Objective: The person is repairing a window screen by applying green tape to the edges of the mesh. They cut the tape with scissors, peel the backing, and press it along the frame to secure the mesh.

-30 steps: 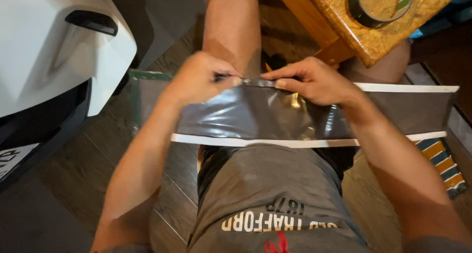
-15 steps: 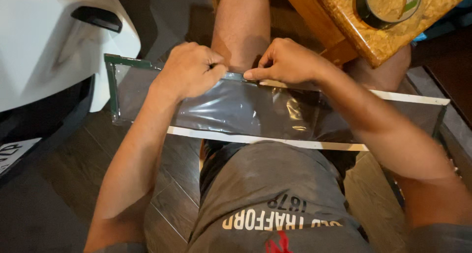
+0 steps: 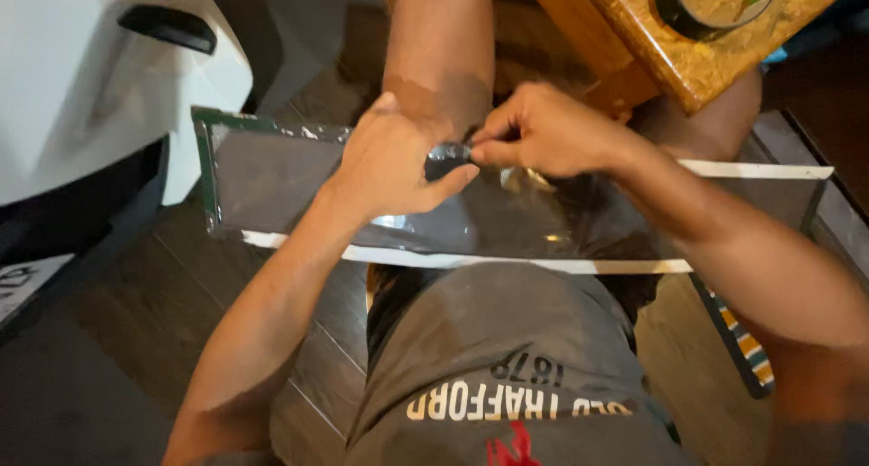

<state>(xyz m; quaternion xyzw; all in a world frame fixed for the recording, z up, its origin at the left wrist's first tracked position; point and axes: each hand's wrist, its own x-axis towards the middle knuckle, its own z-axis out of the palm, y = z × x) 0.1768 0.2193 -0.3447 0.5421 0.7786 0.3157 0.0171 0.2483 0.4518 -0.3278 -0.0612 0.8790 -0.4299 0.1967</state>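
Right end of the long clear plastic sleeve [image 3: 299,172] is hiding behind the right forearm and its far corner is running into shadow; glare is making what's inside hard to read. The white vehicle body [image 3: 81,77] and the roll of tape [image 3: 715,0] on the wooden stool [image 3: 688,63] are both getting cut off by the frame edge. The sleeve is lying across the person's lap, left end sticking out over the wood floor [image 3: 118,339]. Left hand [image 3: 394,163] and right hand [image 3: 543,131] are both pinching shut on the sleeve's top edge at mid-length, fingertips nearly touching each other.
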